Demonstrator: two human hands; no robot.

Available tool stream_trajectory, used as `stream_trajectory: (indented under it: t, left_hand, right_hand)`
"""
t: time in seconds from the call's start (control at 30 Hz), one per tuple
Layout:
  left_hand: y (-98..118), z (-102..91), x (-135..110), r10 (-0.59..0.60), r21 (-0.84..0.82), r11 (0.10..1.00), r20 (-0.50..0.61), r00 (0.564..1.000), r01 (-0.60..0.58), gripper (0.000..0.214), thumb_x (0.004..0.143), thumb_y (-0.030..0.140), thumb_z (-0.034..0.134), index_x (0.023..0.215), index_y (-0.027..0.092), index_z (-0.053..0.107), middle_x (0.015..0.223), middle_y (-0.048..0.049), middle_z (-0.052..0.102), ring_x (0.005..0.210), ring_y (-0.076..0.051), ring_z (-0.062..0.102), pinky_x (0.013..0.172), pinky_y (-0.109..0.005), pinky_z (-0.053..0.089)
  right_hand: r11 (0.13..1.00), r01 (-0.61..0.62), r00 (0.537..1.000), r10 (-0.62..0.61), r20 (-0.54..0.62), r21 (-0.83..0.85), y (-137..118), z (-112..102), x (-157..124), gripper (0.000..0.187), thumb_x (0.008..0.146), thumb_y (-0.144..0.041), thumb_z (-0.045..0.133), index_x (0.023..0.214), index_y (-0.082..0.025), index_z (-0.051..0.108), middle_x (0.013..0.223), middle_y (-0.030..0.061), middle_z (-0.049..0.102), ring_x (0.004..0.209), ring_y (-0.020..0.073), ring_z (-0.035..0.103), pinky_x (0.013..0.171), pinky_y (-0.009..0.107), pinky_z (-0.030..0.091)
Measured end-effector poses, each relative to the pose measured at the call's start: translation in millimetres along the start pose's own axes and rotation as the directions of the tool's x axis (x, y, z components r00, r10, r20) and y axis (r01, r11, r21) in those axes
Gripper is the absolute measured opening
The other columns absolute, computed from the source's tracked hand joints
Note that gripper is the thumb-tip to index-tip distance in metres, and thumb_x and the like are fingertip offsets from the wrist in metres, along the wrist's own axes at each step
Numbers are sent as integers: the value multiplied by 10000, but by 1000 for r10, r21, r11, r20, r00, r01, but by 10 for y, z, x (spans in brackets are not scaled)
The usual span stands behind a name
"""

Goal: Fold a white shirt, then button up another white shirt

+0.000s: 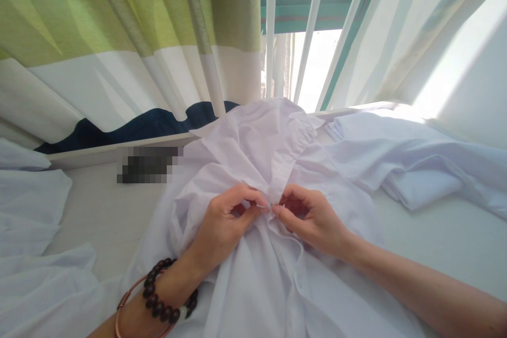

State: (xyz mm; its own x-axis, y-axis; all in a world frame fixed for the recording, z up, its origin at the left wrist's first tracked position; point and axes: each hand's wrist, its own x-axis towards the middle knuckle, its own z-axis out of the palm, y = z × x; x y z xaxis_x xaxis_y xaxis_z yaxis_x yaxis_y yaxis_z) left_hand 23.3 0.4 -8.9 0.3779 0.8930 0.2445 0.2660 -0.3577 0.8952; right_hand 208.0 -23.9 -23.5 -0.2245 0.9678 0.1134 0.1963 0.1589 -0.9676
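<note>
A white garment, gathered and wrinkled, spreads over the surface in front of me. It looks like a shirt or coat with a front placket. My left hand pinches the placket's edge between thumb and forefinger. Close beside it, my right hand pinches the same edge from the other side, the fingertips almost touching. Something tiny, perhaps a button, sits between the fingertips, too small to make out. A dark bead bracelet and a copper-coloured bangle circle my left wrist.
More white cloth lies on the right and on the left. A dark, pixelated object rests on the pale surface. Behind hang a green and white curtain, white bars and a green-framed window.
</note>
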Motion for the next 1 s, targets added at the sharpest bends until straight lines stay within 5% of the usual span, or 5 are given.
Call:
stream_trajectory:
  t: [0.4,0.6,0.83,1.0]
  left_hand:
    - [19,9,10,-134,55,990,64,989,131,46,811,245,659,848,218,657,771,44,662,628,-89,590,612,-183,481]
    - [40,8,3,-113,73,992,126,986,105,100,785,243,663,864,195,625,826,18,666,636,-104,600,598,-198,505]
    - [27,4,19,-108,42,994,91,990,104,75,822,276,657,855,210,675,833,15,685,708,-123,627,661,-211,503]
    - [18,-4,15,-146,-58,987,68,987,150,38,808,215,662,829,221,693,802,43,685,543,-69,549,553,-174,469]
  right_hand:
    - [1000,22,1000,-22,-18,15,-4,2,-13,99,843,-258,577,797,-198,513,551,-65,474,465,79,441,442,202,354]
    - [1000,3,1000,-3,-6,8,8,-10,-13,102,841,-252,582,787,-197,516,547,-61,488,462,78,438,433,198,345]
    - [1000,-16,1000,16,-2,6,-10,-6,-15,79,848,-269,571,847,-192,553,611,-32,545,503,96,470,460,216,367]
    - [1000,-5,1000,5,14,5,-13,3,-9,102,847,-278,568,875,-181,581,701,5,610,551,108,494,499,232,388]
